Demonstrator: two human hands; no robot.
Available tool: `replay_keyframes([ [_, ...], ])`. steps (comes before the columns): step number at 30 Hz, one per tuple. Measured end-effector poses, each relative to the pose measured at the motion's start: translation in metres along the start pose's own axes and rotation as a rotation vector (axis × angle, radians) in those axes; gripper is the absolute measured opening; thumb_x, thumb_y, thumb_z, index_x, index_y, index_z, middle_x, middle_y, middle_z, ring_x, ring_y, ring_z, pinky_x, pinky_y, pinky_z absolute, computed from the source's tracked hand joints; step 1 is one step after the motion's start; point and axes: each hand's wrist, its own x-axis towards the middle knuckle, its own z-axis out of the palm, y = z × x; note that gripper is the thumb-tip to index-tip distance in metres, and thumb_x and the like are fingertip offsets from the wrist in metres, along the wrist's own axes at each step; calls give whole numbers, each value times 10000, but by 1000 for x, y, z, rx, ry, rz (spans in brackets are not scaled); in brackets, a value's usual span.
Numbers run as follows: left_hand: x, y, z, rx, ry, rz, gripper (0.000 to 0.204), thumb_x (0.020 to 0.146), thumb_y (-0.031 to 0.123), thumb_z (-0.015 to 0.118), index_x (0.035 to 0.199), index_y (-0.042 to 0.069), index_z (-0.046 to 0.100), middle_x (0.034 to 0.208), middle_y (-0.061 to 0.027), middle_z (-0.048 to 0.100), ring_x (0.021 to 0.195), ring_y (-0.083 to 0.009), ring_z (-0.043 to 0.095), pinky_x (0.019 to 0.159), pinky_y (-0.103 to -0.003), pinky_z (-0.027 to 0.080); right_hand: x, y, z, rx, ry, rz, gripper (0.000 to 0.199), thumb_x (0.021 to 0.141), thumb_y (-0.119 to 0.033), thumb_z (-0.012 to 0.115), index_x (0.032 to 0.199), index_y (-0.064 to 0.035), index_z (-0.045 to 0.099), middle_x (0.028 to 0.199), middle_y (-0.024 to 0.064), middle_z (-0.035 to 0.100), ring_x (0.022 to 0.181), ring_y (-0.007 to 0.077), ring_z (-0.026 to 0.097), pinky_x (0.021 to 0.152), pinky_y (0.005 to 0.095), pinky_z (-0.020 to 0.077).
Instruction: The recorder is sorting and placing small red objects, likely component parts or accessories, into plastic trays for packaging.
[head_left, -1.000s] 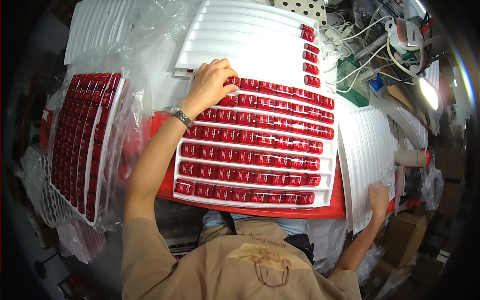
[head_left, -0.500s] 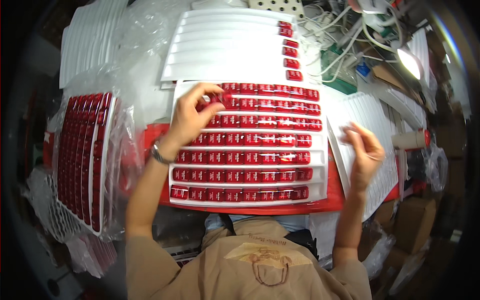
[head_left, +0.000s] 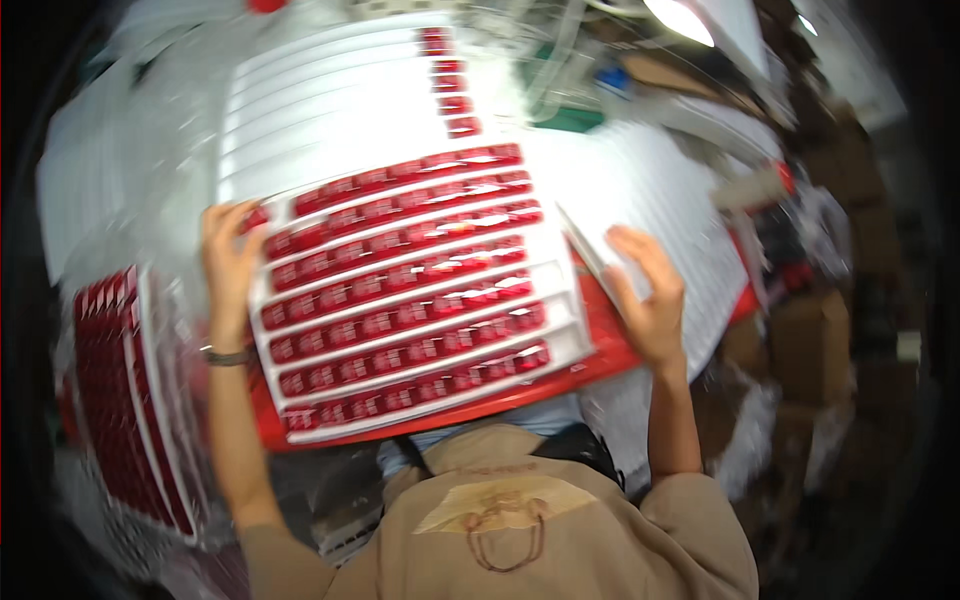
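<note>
Red cylinders (head_left: 417,237) lie in rows in a white tray (head_left: 567,328) on the red tabletop (head_left: 612,335), their labels smeared by blur. Left hand (head_left: 228,258): grip pinched on one red piece (head_left: 257,216) at the tray's far left corner — partly hidden by fingers. Right hand (head_left: 652,305): grip parted, beside stacked white trays (head_left: 700,265) — contact unclear.

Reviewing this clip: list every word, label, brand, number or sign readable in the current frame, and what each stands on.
No text is readable.
Red cylindrical containers in the front white tray: pale label print, too small and blurred.
Red containers at far left: any print too small and blurred.
Brown T-shirt: lettering above the chest graphic, too blurred.
</note>
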Motion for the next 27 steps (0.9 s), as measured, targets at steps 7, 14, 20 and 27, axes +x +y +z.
replay_keyframes([
  [7,22,-31,19,46,-222,16,244,767,-6,672,1005,-31,627,886,-71,521,701,-167,500,659,-268,427,-105,144,-88,-598,196,831,521,897,-360,560,1215,47,495,1175,269,525,1091,433,476,940,470,381],
  [14,14,-40,17,-135,-267,36,302,785,-17,644,1086,-4,625,948,-39,532,772,-131,491,720,-242,430,-77,136,-58,-858,96,840,596,840,-428,598,1252,-16,472,1220,222,482,1166,400,431,1004,534,283],
  [20,29,5,27,257,-45,161,320,802,28,625,1120,-9,613,1018,-119,573,875,-224,573,779,-312,465,-72,177,-74,-624,126,555,359,818,-176,652,1102,12,536,1120,224,508,998,372,517,861,386,432],
  [27,7,147,99,-218,-322,359,150,775,115,680,874,3,668,824,-113,607,798,-262,596,732,-343,490,-43,204,-82,-491,28,521,250,799,-78,633,1026,12,576,919,156,602,806,304,575,758,345,464],
])
